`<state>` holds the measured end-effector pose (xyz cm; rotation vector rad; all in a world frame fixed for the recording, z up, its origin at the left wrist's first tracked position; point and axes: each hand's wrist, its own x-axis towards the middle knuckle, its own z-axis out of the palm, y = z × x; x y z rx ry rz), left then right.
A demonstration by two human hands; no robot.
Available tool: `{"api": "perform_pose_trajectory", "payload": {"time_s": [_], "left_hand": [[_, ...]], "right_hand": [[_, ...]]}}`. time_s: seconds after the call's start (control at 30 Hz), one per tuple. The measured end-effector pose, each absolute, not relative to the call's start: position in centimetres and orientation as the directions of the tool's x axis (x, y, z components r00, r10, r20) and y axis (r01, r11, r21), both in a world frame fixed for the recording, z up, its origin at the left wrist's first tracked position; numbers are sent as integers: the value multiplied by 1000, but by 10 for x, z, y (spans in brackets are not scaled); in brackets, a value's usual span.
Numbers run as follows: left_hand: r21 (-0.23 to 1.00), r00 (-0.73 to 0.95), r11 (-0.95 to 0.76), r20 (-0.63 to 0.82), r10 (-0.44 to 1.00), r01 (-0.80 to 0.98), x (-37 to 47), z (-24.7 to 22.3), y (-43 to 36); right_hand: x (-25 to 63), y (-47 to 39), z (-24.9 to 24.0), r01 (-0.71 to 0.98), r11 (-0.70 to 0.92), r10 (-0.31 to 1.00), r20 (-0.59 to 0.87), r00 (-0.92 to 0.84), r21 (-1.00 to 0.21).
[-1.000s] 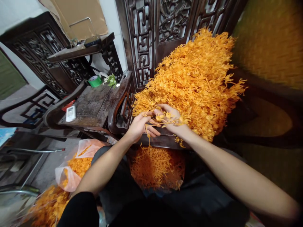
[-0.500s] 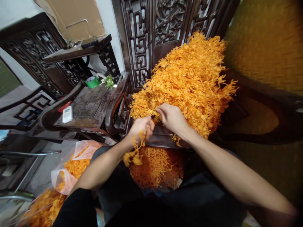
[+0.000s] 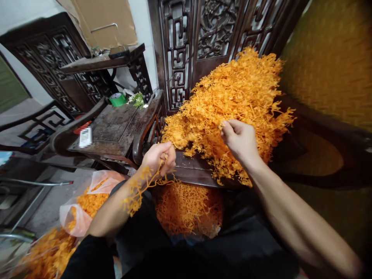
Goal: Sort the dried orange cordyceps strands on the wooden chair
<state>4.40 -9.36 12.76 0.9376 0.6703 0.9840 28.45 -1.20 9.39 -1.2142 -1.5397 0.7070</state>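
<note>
A large heap of orange, branching strands (image 3: 232,93) rests on a dark wooden seat (image 3: 192,164). My left hand (image 3: 161,158) is closed on a few orange strands (image 3: 135,193), which trail back over my left forearm. At the front of the heap, my right hand (image 3: 240,139) is pinched at the strands, its fingertips against them. Between my legs, below the seat's edge, a container holds more orange strands (image 3: 186,207). The two hands are apart.
Left of the seat, a dark wooden table (image 3: 110,128) bears green tape (image 3: 117,99), a small green sprig (image 3: 138,100) and a red-and-white packet (image 3: 85,136). Clear plastic bags (image 3: 77,221) of orange pieces lie at lower left. Carved wooden backrests (image 3: 177,58) stand behind.
My hands have moved apart: the left towards me and leftwards, the right to the right across the heap. The strands from my left hand now lie along its forearm.
</note>
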Motion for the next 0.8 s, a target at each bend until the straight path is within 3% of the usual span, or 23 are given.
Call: {"api": "perform_pose_trajectory", "payload": {"time_s": [0.07, 0.17, 0.3, 0.43, 0.57, 0.73, 0.8], "left_hand": [[866, 446, 272, -64, 893, -419, 34, 127, -91], [828, 500, 349, -98, 860, -438, 29, 122, -86], [788, 550, 417, -122, 826, -452, 31, 120, -84], [761, 587, 466, -139, 797, -452, 32, 120, -83], [748, 603, 496, -163, 781, -440, 36, 116, -84], [757, 667, 548, -206, 716, -355, 38, 114, -90], [766, 679, 553, -217, 701, -326, 37, 114, -90]], "right_hand": [[284, -16, 96, 162, 207, 977, 195, -85, -965], [266, -27, 97, -98, 33, 954, 61, -295, -995], [247, -33, 102, -343, -193, 938, -70, -339, -919], [238, -37, 107, -433, -365, 880, -153, -450, -825], [231, -32, 102, -400, -304, 898, -121, -423, -864], [251, 2, 102, -456, -16, 999, -29, 21, -890], [259, 4, 106, -403, 0, 997, 33, -76, -915]]}}
